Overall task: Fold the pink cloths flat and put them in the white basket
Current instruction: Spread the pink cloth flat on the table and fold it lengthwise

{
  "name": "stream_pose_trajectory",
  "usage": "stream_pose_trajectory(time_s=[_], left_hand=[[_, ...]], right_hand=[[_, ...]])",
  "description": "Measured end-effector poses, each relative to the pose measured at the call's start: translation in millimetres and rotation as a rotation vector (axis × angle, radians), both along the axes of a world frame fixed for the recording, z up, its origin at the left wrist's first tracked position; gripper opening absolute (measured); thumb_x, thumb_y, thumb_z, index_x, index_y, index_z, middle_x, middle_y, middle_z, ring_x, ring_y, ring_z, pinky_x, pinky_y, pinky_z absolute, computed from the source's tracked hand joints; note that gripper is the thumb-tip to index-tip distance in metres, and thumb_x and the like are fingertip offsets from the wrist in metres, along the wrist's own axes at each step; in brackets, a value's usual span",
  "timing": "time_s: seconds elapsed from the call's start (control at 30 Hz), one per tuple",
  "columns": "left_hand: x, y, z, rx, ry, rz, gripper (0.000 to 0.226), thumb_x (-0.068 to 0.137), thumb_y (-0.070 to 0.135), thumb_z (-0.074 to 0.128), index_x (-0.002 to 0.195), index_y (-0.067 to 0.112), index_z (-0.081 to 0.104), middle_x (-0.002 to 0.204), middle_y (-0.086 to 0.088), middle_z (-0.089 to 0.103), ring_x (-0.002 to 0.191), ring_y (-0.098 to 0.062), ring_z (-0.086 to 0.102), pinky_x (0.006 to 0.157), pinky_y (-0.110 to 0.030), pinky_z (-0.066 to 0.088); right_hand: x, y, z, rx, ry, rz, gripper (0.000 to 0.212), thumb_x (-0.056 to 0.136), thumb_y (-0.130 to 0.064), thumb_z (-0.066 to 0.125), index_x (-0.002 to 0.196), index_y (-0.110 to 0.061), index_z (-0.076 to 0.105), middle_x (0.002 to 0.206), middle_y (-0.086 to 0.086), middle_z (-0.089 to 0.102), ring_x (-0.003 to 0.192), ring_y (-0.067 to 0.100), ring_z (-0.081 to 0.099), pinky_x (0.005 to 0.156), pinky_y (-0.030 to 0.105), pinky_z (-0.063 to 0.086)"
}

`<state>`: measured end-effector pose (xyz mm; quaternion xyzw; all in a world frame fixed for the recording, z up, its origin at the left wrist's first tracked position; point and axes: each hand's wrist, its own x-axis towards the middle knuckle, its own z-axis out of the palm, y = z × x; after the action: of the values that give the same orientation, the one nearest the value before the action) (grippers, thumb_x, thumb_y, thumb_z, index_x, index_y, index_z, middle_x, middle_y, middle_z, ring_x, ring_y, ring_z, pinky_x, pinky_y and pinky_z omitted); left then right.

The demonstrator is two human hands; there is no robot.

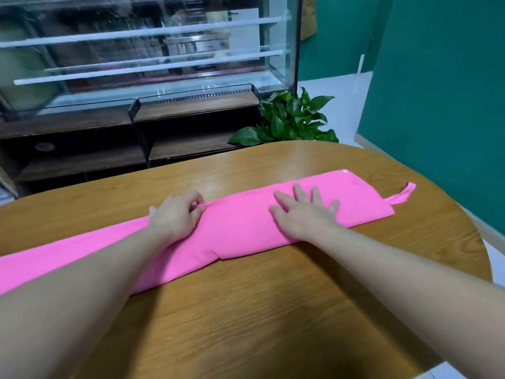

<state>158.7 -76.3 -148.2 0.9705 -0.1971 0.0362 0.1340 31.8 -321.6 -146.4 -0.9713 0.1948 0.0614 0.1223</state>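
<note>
Right hand (303,214) presses flat, fingers spread, on the pink cloth (240,231); left hand (175,214) pinches its edge.

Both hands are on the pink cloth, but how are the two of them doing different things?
The left hand has its fingers curled, pinching the far edge of the pink cloth; the right hand lies flat with its fingers spread, pressing down. The left hand is near the cloth's middle; the right hand is nearer the end with the loop. Both rest on the same cloth on the wooden table.
</note>
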Motion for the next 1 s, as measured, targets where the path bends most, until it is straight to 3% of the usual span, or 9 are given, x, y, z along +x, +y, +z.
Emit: stream_pose_trajectory(time_s=[0.1,0.17,0.27,0.33,0.43,0.53,0.67,0.87,1.0], left_hand=[[-5.0,-6.0,-8.4,-0.027,-0.046,0.030,0.017,0.100,0.042,0.047,0.109,0.032,0.057,0.112,0.004,0.060,0.112,-0.025,0.052,0.085,-0.049,0.033],[-9.4,-8.8,-10.4,-0.060,-0.046,0.021,0.022,0.101,0.043,0.044,0.116,0.032,0.055,0.119,0.003,0.056,0.119,-0.024,0.048,0.096,-0.054,0.031],[-20.8,3.8,-10.2,-0.097,-0.092,-0.156,0.039,0.099,0.054,0.035,0.130,0.037,0.051,0.140,0.013,0.045,0.140,-0.012,0.032,0.116,-0.061,0.006],[-30.8,22.1,-11.8,-0.042,-0.054,-0.346,0.056,0.094,0.065,0.018,0.139,0.045,0.045,0.153,0.023,0.030,0.148,0.000,0.014,0.120,-0.055,-0.006],[-34.2,47.7,-17.1,0.096,0.092,-0.463,0.063,0.087,0.072,-0.005,0.144,0.060,0.018,0.159,0.030,0.003,0.145,0.011,-0.008,0.123,-0.044,-0.009],[-31.7,52.7,-16.5,0.184,0.085,-0.475,0.065,0.083,0.076,-0.014,0.143,0.062,0.005,0.158,0.029,-0.007,0.146,0.008,-0.013,0.123,-0.040,-0.010],[-34.6,53.3,-17.3,0.271,0.048,-0.487,0.073,0.081,0.081,-0.007,0.150,0.056,0.000,0.159,0.025,-0.014,0.147,0.002,-0.017,0.122,-0.040,-0.012],[-36.6,48.3,-19.1,0.332,0.078,-0.438,0.092,0.067,0.096,-0.001,0.150,0.056,-0.004,0.160,0.024,-0.015,0.149,-0.013,-0.019,0.120,-0.057,-0.009],[-36.6,46.4,-16.0,0.329,0.108,-0.408,0.098,0.060,0.100,-0.001,0.148,0.059,-0.005,0.161,0.024,-0.014,0.150,-0.018,-0.019,0.116,-0.065,-0.010]], right_hand=[[-1.6,0.4,-11.5,-0.059,0.040,-0.025,0.057,0.095,-0.069,0.010,0.150,-0.056,0.003,0.165,-0.010,-0.009,0.151,0.031,-0.012,0.109,0.074,-0.009],[-2.9,-2.5,-14.0,-0.078,0.035,-0.028,0.058,0.094,-0.070,0.009,0.150,-0.057,0.002,0.165,-0.011,-0.009,0.151,0.030,-0.012,0.109,0.074,-0.010],[-1.9,-5.6,-14.4,-0.093,0.045,-0.020,0.058,0.093,-0.071,0.008,0.150,-0.057,0.001,0.164,-0.012,-0.010,0.151,0.030,-0.011,0.110,0.074,-0.009],[-0.9,-7.3,-13.7,-0.097,0.047,-0.012,0.058,0.093,-0.071,0.009,0.149,-0.058,0.000,0.164,-0.012,-0.009,0.152,0.029,-0.011,0.110,0.073,-0.009],[1.7,-8.9,-13.9,-0.103,0.041,0.006,0.058,0.093,-0.072,0.008,0.149,-0.058,0.000,0.164,-0.012,-0.009,0.152,0.029,-0.010,0.110,0.074,-0.008],[5.6,-16.4,-12.2,-0.120,0.032,0.026,0.059,0.091,-0.075,0.007,0.148,-0.061,0.000,0.164,-0.014,-0.008,0.152,0.027,-0.009,0.109,0.074,-0.007],[12.1,-25.6,-12.0,-0.135,0.009,0.064,0.061,0.087,-0.080,0.007,0.146,-0.064,0.002,0.164,-0.017,-0.004,0.152,0.022,-0.004,0.110,0.074,-0.004],[20.5,-23.1,-2.0,-0.075,0.095,0.027,0.059,0.092,-0.074,0.018,0.148,-0.060,0.006,0.165,-0.013,-0.003,0.152,0.026,-0.005,0.110,0.074,-0.006],[31.6,35.1,7.9,-0.121,-0.050,0.120,0.061,0.095,-0.058,0.031,0.152,-0.050,0.012,0.166,-0.006,0.000,0.152,0.031,-0.006,0.109,0.077,-0.005]])
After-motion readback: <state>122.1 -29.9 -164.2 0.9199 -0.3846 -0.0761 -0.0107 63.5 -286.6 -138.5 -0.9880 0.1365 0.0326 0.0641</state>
